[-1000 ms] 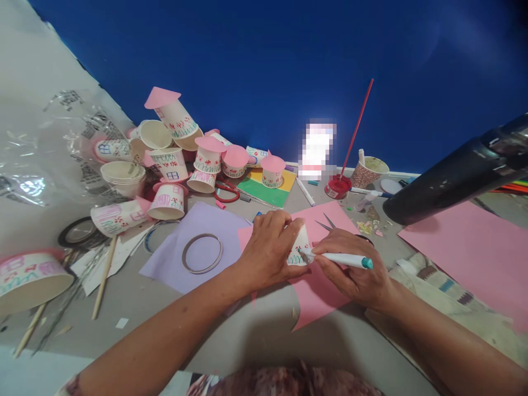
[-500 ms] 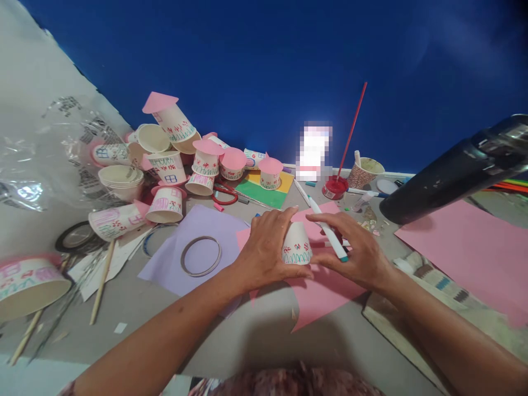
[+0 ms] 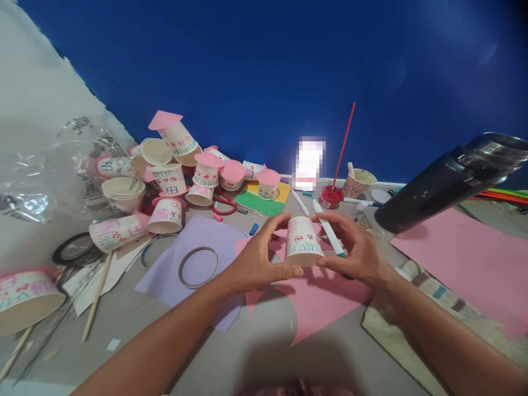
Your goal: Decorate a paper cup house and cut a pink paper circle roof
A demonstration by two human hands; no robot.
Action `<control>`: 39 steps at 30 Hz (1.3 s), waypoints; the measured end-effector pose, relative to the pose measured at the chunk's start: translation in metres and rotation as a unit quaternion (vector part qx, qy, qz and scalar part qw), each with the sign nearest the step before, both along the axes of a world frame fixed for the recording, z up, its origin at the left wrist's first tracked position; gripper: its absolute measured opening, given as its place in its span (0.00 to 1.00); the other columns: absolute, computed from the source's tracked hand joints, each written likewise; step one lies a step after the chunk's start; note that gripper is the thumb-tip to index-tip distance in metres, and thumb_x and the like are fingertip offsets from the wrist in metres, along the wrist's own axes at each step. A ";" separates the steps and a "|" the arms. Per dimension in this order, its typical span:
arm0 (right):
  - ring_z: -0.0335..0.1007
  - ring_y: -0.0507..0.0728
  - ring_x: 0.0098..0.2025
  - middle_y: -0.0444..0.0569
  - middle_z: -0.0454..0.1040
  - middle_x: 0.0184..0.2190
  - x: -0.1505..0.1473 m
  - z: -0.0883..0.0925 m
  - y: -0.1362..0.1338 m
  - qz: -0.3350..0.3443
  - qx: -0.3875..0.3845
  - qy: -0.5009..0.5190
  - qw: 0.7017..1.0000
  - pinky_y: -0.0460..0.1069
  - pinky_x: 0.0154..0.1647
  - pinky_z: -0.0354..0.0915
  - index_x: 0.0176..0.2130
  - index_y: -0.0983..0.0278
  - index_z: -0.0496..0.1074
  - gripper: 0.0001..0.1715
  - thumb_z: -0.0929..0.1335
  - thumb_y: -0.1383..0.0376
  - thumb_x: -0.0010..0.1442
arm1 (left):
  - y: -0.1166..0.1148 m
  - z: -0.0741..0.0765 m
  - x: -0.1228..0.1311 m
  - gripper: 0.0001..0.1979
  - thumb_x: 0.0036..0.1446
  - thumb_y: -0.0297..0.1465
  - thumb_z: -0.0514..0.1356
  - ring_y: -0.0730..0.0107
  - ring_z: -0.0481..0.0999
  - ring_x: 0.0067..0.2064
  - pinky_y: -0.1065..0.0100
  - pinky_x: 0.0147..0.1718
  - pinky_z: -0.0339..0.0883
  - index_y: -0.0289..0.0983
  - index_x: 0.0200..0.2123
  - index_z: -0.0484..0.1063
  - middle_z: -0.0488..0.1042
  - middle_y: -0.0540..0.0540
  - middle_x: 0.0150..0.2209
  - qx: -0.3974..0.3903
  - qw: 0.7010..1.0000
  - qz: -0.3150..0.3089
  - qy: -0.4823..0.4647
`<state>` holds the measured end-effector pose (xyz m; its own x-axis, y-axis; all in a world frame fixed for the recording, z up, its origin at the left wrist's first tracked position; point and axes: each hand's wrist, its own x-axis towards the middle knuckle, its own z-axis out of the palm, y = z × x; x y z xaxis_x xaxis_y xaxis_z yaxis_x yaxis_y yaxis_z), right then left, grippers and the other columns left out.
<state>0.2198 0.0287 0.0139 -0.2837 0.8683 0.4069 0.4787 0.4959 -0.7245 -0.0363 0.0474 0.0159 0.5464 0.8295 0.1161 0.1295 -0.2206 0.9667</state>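
Observation:
Both my hands hold a small upturned paper cup with green zigzag and red flower drawings, lifted a little above a pink paper sheet. My left hand grips its left side with thumb below and fingers on top. My right hand pinches the cup's right side and also clamps a white marker with a teal cap between its fingers.
A heap of decorated cups with pink lids lies at the back left beside red scissors. A lilac sheet with a ring, a red paint pot with a stick, a black flask and another pink sheet surround the hands.
The cup went from lying under the marker tip to standing upturned, then was lifted off the pink sheet by both hands. The marker swung from a writing grip to resting across my right fingers.

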 end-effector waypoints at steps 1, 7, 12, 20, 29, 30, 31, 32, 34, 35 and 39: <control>0.79 0.64 0.50 0.58 0.77 0.58 0.001 -0.002 0.001 0.003 -0.013 0.024 1.000 0.54 0.43 0.78 0.62 0.58 0.70 0.39 0.79 0.51 0.57 | 0.002 0.000 0.000 0.44 0.52 0.42 0.73 0.45 0.71 0.66 0.44 0.60 0.70 0.46 0.69 0.60 0.65 0.36 0.69 -0.015 1.000 -0.013 -0.024; 0.80 0.64 0.53 0.61 0.76 0.62 0.000 -0.004 0.000 0.007 -0.009 0.093 0.996 0.57 0.50 0.79 0.67 0.58 0.66 0.46 0.80 0.51 0.56 | 0.006 0.000 0.002 0.35 0.51 0.29 0.69 0.49 0.73 0.62 0.48 0.58 0.72 0.43 0.63 0.66 0.69 0.37 0.63 0.072 0.995 0.052 0.035; 0.83 0.60 0.39 0.51 0.85 0.35 -0.006 0.011 -0.012 -0.079 0.129 0.090 0.984 0.56 0.42 0.78 0.50 0.60 0.80 0.10 0.70 0.65 0.70 | 0.003 -0.003 0.005 0.30 0.55 0.28 0.66 0.52 0.69 0.63 0.48 0.61 0.68 0.40 0.61 0.63 0.68 0.37 0.59 0.213 0.967 0.097 0.101; 0.75 0.57 0.27 0.48 0.82 0.30 -0.020 0.021 -0.017 -0.003 0.222 0.006 0.975 0.53 0.28 0.68 0.45 0.59 0.76 0.10 0.69 0.72 0.67 | 0.003 -0.007 0.006 0.32 0.52 0.25 0.65 0.51 0.70 0.59 0.49 0.58 0.68 0.41 0.60 0.63 0.69 0.39 0.56 0.253 0.956 0.092 0.113; 0.76 0.58 0.30 0.51 0.83 0.32 -0.020 0.016 -0.014 0.024 0.234 -0.034 0.971 0.54 0.34 0.70 0.44 0.62 0.74 0.10 0.67 0.74 0.67 | 0.001 -0.012 0.007 0.33 0.52 0.25 0.65 0.50 0.69 0.60 0.49 0.59 0.66 0.41 0.61 0.62 0.69 0.39 0.57 0.288 0.942 0.095 0.146; 0.76 0.58 0.31 0.52 0.83 0.32 -0.019 0.016 -0.014 0.027 0.236 -0.038 0.971 0.54 0.34 0.71 0.45 0.62 0.74 0.10 0.67 0.74 0.67 | 0.000 -0.012 0.007 0.33 0.52 0.25 0.65 0.50 0.69 0.60 0.50 0.58 0.66 0.41 0.61 0.62 0.70 0.39 0.57 0.289 0.941 0.094 0.146; 0.77 0.58 0.31 0.52 0.83 0.32 -0.019 0.016 -0.014 0.028 0.238 -0.041 0.970 0.54 0.34 0.71 0.45 0.62 0.74 0.09 0.67 0.74 0.67 | 0.000 -0.012 0.007 0.32 0.52 0.25 0.65 0.50 0.69 0.59 0.50 0.58 0.66 0.42 0.60 0.62 0.70 0.40 0.57 0.290 0.941 0.094 0.146; 0.77 0.58 0.32 0.52 0.83 0.33 -0.019 0.016 -0.013 0.028 0.239 -0.042 0.970 0.54 0.35 0.71 0.45 0.62 0.74 0.09 0.67 0.74 0.67 | 0.000 -0.012 0.007 0.32 0.52 0.25 0.65 0.50 0.70 0.59 0.50 0.58 0.66 0.42 0.60 0.62 0.70 0.40 0.56 0.291 0.941 0.093 0.146; 0.78 0.58 0.32 0.52 0.83 0.33 -0.019 0.016 -0.013 0.030 0.237 -0.044 0.970 0.54 0.36 0.72 0.45 0.62 0.75 0.10 0.67 0.74 0.67 | 0.000 -0.011 0.007 0.31 0.53 0.25 0.65 0.51 0.70 0.58 0.50 0.57 0.66 0.42 0.60 0.62 0.70 0.40 0.56 0.293 0.940 0.090 0.147; 0.78 0.58 0.32 0.51 0.83 0.33 -0.019 0.016 -0.013 0.031 0.236 -0.046 0.970 0.54 0.36 0.72 0.44 0.62 0.75 0.10 0.68 0.74 0.67 | 0.000 -0.011 0.007 0.32 0.53 0.25 0.65 0.51 0.70 0.58 0.50 0.57 0.66 0.42 0.60 0.62 0.70 0.40 0.56 0.294 0.940 0.088 0.148; 0.76 0.57 0.30 0.51 0.84 0.33 -0.019 0.017 -0.013 0.032 0.235 -0.051 0.970 0.53 0.33 0.71 0.44 0.62 0.76 0.09 0.68 0.74 0.67 | 0.000 -0.014 0.007 0.33 0.52 0.25 0.65 0.49 0.69 0.59 0.49 0.57 0.65 0.42 0.61 0.61 0.69 0.39 0.57 0.298 0.939 0.086 0.151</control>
